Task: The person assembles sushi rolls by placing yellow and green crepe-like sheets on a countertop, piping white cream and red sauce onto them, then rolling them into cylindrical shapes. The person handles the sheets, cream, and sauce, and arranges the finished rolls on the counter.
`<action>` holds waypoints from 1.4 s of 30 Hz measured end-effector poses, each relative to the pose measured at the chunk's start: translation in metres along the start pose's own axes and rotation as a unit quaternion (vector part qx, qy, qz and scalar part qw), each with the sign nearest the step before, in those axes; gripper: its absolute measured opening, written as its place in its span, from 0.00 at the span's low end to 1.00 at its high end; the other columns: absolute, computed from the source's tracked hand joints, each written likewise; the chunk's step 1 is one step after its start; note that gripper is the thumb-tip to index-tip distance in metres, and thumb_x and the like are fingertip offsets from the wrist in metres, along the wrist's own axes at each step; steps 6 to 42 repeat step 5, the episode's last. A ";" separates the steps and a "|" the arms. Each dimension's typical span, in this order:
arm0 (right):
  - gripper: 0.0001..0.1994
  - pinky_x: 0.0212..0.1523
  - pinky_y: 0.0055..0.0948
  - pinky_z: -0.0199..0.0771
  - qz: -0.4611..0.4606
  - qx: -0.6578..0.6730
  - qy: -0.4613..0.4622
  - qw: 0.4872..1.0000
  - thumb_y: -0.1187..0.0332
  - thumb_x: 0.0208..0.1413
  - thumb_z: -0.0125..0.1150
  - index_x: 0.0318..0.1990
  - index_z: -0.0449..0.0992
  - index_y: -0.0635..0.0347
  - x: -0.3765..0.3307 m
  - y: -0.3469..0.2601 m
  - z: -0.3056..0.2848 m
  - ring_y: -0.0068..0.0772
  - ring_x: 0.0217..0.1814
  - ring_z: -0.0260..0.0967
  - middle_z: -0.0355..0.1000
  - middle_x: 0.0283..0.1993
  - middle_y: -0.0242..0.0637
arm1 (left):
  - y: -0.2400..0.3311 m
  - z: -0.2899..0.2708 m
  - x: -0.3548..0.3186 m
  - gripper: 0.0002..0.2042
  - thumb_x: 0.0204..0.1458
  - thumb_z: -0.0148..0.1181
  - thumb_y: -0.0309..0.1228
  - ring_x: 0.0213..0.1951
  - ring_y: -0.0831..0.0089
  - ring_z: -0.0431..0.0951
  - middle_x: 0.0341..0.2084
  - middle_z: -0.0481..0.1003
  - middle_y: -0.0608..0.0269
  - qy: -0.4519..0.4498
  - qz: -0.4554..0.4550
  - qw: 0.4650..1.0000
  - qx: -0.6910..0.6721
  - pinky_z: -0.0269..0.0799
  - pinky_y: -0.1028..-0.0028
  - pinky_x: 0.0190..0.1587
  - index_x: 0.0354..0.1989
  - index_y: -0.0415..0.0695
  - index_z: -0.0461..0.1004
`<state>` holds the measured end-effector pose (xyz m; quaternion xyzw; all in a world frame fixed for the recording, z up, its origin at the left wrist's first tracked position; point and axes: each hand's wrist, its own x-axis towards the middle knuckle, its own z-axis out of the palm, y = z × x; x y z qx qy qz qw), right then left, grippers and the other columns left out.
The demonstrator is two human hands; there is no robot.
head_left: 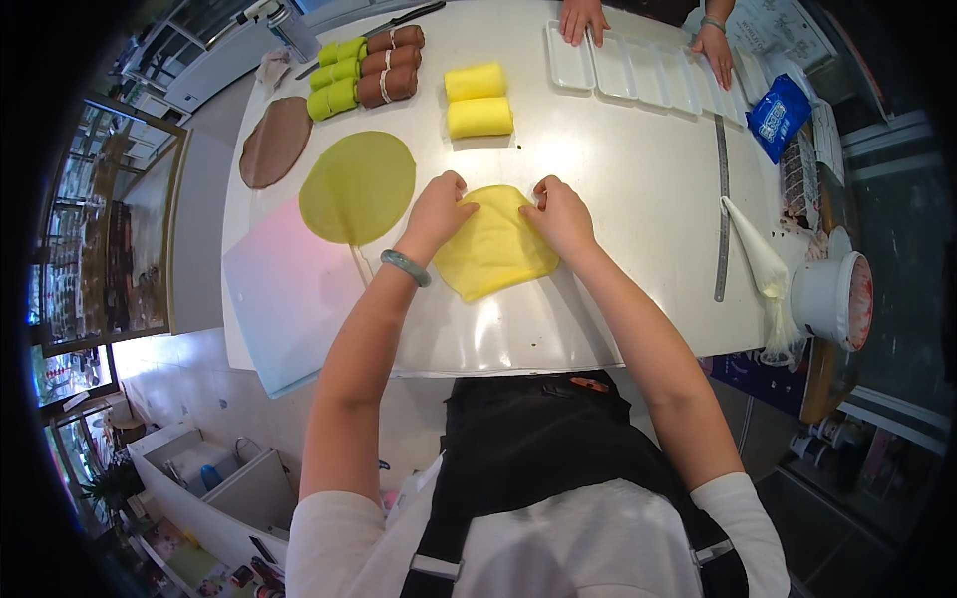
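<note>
A thin yellow crepe (498,254) lies in front of me on the white table, its far side folded over into a soft, wrinkled packet. My left hand (441,207) pinches its far left edge; a green bangle circles that wrist. The far right edge is between the thumb and fingers of my right hand (560,211). Beyond them sit two plump yellow crepe rolls (480,118). To the left, a round green crepe (359,179) and a brown crepe (274,142) lie flat. Green-and-brown rolls (387,86) with pale bands are lined up behind those.
Across the table, another person's hands (583,20) rest on white plastic trays (638,72). On the right are a steel ruler (722,189), a filled piping bag (753,244), a white bucket (822,299) and a blue packet (780,118). A pastel sheet (284,289) overhangs the left front edge.
</note>
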<state>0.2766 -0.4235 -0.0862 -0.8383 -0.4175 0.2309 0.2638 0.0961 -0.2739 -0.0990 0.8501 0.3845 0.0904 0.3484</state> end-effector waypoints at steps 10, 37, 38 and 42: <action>0.15 0.52 0.34 0.76 0.062 0.095 -0.141 0.983 0.63 0.59 0.70 0.50 0.78 0.57 0.001 0.001 -0.015 0.35 0.52 0.76 0.77 0.53 0.43 | -0.011 -0.022 0.009 0.18 0.56 0.71 0.35 0.37 0.69 0.79 0.48 0.79 0.59 -0.165 -0.079 0.983 -0.033 0.77 0.70 0.45 0.51 0.42 0.76; 0.15 0.52 0.34 0.76 0.062 0.095 -0.141 0.983 0.63 0.59 0.70 0.50 0.78 0.57 0.001 0.001 -0.015 0.35 0.52 0.76 0.77 0.53 0.43 | -0.011 -0.022 0.009 0.18 0.56 0.71 0.35 0.37 0.69 0.79 0.48 0.79 0.59 -0.165 -0.079 0.983 -0.033 0.77 0.70 0.45 0.51 0.42 0.76; 0.15 0.52 0.34 0.76 0.062 0.095 -0.141 0.983 0.63 0.59 0.70 0.50 0.78 0.57 0.001 0.001 -0.015 0.35 0.52 0.76 0.77 0.53 0.43 | -0.011 -0.022 0.009 0.18 0.56 0.71 0.35 0.37 0.69 0.79 0.48 0.79 0.59 -0.165 -0.079 0.983 -0.033 0.77 0.70 0.45 0.51 0.42 0.76; 0.15 0.52 0.34 0.76 0.062 0.095 -0.141 0.983 0.63 0.59 0.70 0.50 0.78 0.57 0.001 0.001 -0.015 0.35 0.52 0.76 0.77 0.53 0.43 | -0.011 -0.022 0.009 0.18 0.56 0.71 0.35 0.37 0.69 0.79 0.48 0.79 0.59 -0.165 -0.079 0.983 -0.033 0.77 0.70 0.45 0.51 0.42 0.76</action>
